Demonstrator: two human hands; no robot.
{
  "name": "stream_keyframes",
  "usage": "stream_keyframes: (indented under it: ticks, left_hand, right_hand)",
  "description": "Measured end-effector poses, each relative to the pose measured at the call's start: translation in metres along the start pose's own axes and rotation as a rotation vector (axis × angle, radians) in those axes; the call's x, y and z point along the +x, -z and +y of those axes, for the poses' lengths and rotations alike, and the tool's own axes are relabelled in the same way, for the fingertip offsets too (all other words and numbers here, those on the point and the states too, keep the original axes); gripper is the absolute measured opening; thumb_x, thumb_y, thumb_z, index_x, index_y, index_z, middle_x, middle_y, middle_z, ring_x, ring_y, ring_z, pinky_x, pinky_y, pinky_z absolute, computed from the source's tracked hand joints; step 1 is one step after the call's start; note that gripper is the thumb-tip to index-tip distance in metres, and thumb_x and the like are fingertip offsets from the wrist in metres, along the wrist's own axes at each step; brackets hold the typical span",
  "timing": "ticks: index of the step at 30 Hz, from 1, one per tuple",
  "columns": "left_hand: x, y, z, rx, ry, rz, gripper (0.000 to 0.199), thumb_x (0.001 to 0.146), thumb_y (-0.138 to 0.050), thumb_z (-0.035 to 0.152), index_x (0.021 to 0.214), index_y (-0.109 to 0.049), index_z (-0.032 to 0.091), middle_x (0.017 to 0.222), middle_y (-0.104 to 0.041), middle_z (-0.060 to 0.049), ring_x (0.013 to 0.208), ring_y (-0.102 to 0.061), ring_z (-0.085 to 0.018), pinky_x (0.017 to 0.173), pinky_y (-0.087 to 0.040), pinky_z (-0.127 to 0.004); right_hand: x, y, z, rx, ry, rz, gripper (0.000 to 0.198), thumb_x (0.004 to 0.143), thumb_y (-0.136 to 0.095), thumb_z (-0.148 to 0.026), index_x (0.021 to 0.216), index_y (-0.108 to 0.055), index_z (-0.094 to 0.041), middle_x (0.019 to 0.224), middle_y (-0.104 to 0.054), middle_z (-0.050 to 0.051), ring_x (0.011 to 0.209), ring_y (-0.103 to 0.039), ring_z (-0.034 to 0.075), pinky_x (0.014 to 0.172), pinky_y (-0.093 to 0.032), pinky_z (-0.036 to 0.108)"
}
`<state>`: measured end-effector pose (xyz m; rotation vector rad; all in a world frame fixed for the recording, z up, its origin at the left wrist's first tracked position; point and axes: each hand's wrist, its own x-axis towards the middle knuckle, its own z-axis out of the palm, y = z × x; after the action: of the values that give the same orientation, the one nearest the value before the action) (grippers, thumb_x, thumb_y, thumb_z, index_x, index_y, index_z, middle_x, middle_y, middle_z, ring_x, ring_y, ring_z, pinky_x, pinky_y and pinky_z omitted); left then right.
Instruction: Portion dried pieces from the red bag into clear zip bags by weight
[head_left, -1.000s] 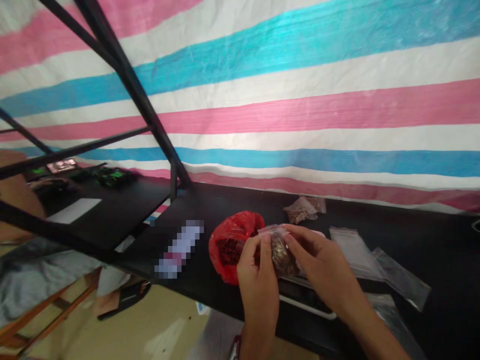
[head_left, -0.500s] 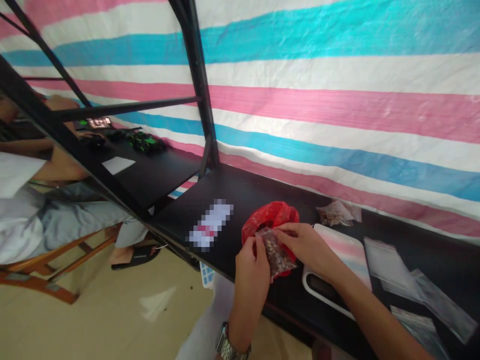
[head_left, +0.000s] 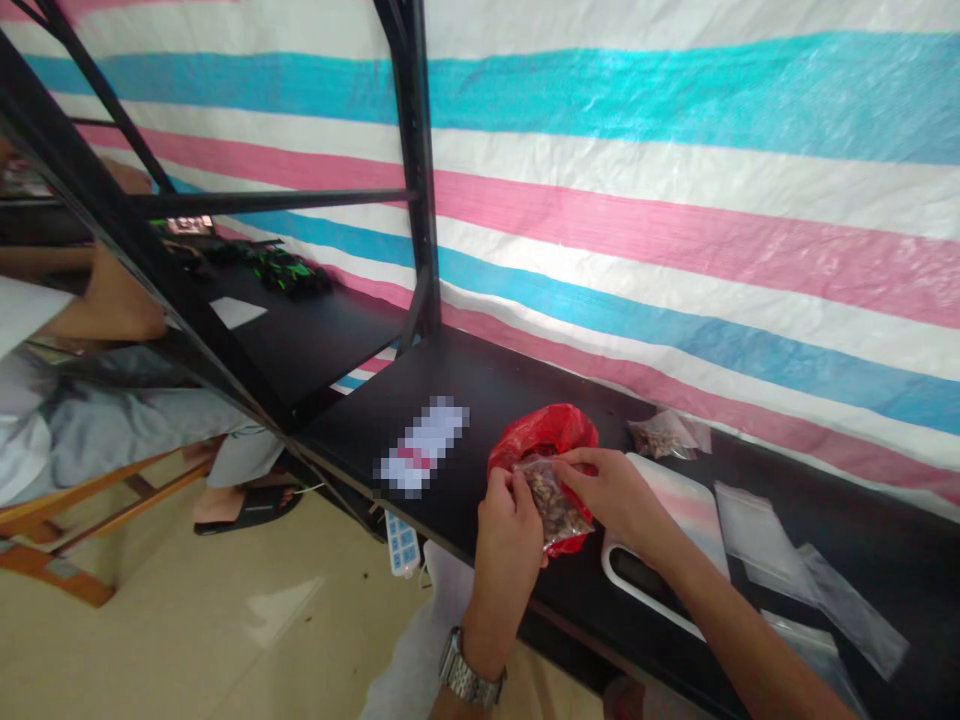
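Between my hands is a small clear zip bag [head_left: 559,510] filled with brown, grain-like pieces. My left hand [head_left: 508,515] pinches its upper left corner, and my right hand [head_left: 600,485] pinches the top edge on the other side. Behind and beneath it lies a red plastic bag [head_left: 544,430], its mouth open and dark contents partly visible. Just right of the red bag, under my right forearm, sits a white kitchen scale [head_left: 682,500] with a dark display. Another filled zip bag [head_left: 664,435] lies behind the scale.
Flat clear zip bags [head_left: 765,540] lie right of the scale on the black table [head_left: 457,375]. A blurred-out flat item [head_left: 424,450] is to the left. A black metal post [head_left: 416,170] rises at the back. A seated person [head_left: 112,420] is at the left; a power strip [head_left: 403,545] hangs below the table edge.
The view has shifted slightly. Both hands keep their pinch on the zip bag's top edge, almost in the same place over the red bag.
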<state>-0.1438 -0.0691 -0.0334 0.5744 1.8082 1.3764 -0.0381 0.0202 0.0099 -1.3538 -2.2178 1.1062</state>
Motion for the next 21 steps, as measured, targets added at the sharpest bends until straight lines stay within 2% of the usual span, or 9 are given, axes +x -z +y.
stream_keyframes:
  ticks: [6,11,17,21]
  left_hand:
    - [0.001,0.001,0.001,0.001,0.04,-0.066,0.023,0.108,-0.036,0.03,0.087,-0.045,0.026,0.055,-0.053,0.007,0.031,-0.048,-0.014,0.031,-0.03,-0.022]
    - [0.003,0.002,-0.001,0.042,0.013,-0.074,0.024,0.107,-0.036,0.035,0.086,-0.046,0.027,0.058,-0.053,0.005,0.034,-0.052,-0.016,0.033,-0.03,-0.023]
    - [-0.001,0.009,-0.006,0.178,-0.171,-0.113,0.025,0.105,-0.037,0.038,0.09,-0.054,0.027,0.069,-0.061,0.002,0.038,-0.051,-0.014,0.043,-0.033,-0.025]
    - [-0.009,0.022,0.002,0.25,-0.298,-0.141,0.028,0.104,-0.04,0.043,0.096,-0.062,0.027,0.079,-0.071,-0.002,0.053,-0.064,-0.018,0.053,-0.042,-0.027]
  right_hand:
    - [0.0,0.0,-0.001,-0.013,-0.012,-0.043,0.035,0.089,-0.057,-0.037,0.071,-0.08,-0.018,0.07,-0.076,0.003,0.064,-0.065,0.02,0.059,-0.042,0.028]
    - [-0.005,-0.002,0.001,0.048,-0.026,0.018,0.029,0.086,-0.061,-0.037,0.077,-0.083,-0.019,0.081,-0.082,0.005,0.077,-0.072,0.026,0.069,-0.049,0.031]
    - [-0.015,0.0,0.011,0.158,0.025,0.073,0.032,0.086,-0.064,-0.043,0.092,-0.085,-0.02,0.091,-0.083,0.008,0.083,-0.074,0.028,0.076,-0.052,0.035]
    - [-0.024,0.006,0.013,0.231,0.06,0.112,0.035,0.085,-0.066,-0.047,0.099,-0.084,-0.019,0.089,-0.081,0.008,0.08,-0.071,0.026,0.073,-0.052,0.035]
